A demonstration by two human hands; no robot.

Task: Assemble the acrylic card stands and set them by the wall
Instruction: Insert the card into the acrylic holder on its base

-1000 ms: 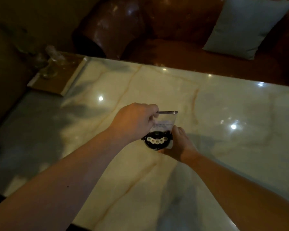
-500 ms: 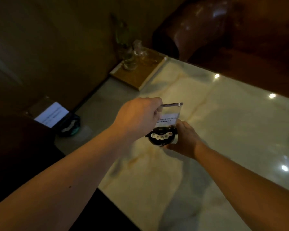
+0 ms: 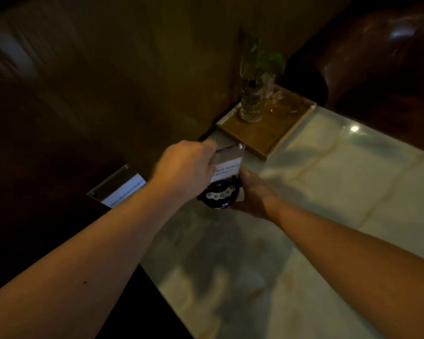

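A clear acrylic card panel point(image 3: 228, 162) with a white printed card stands in a round black base point(image 3: 218, 195) that has a row of white buttons. My left hand point(image 3: 185, 167) grips the panel's upper left edge. My right hand point(image 3: 251, 194) cups the base from the right and behind. The stand is held above the marble table point(image 3: 316, 204), near its left edge. A second card stand point(image 3: 121, 188) with a white card stands by the dark wall at the left, partly hidden by my left forearm.
A wooden tray point(image 3: 267, 133) sits in the table's far left corner, holding a glass vase with a green plant point(image 3: 253, 99) and a small glass cup point(image 3: 283, 105). A brown leather sofa point(image 3: 377, 62) runs behind the table. The dark wall point(image 3: 132, 69) borders the left side.
The view has swung left toward the wall, bringing the tray and the second stand closer to centre. Both hands keep hold of the stand, carried toward the table's left edge.
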